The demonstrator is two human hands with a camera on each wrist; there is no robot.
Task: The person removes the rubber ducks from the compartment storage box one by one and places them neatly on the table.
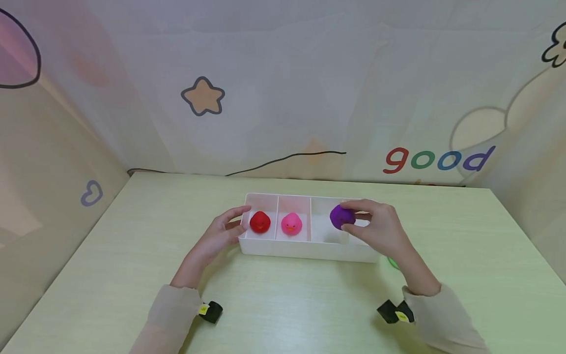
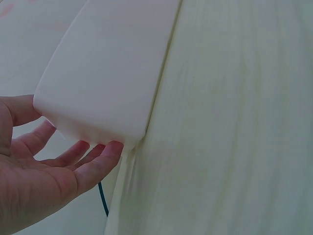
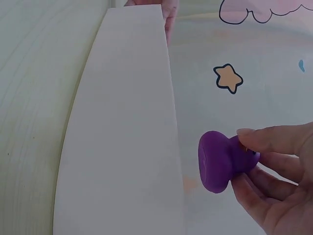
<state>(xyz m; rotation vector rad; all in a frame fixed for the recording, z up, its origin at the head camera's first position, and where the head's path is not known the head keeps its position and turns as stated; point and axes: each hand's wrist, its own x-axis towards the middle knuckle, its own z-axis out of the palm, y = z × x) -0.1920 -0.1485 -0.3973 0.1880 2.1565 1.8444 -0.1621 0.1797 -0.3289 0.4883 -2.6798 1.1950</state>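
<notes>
A white divided box (image 1: pixel 309 250) sits on the table in front of me. In its leftmost compartment is a red toy duck (image 1: pixel 260 222), with a pink toy duck (image 1: pixel 292 224) one compartment over. My left hand (image 1: pixel 223 228) holds the box's left end, thumb at the rim and fingers along the end wall in the left wrist view. Between thumb and fingertips, my right hand (image 1: pixel 376 223) pinches a purple toy duck (image 3: pixel 217 161). The head view shows that duck above the right half of the box, overlapping a divider; its flat base faces away from the palm in the right wrist view.
Part of a green object (image 1: pixel 393 263) shows on the table (image 1: pixel 283 305) by the box's front right corner, mostly hidden behind the right wrist. A printed cloth backdrop (image 1: pixel 283 98) rises behind the table and along both sides.
</notes>
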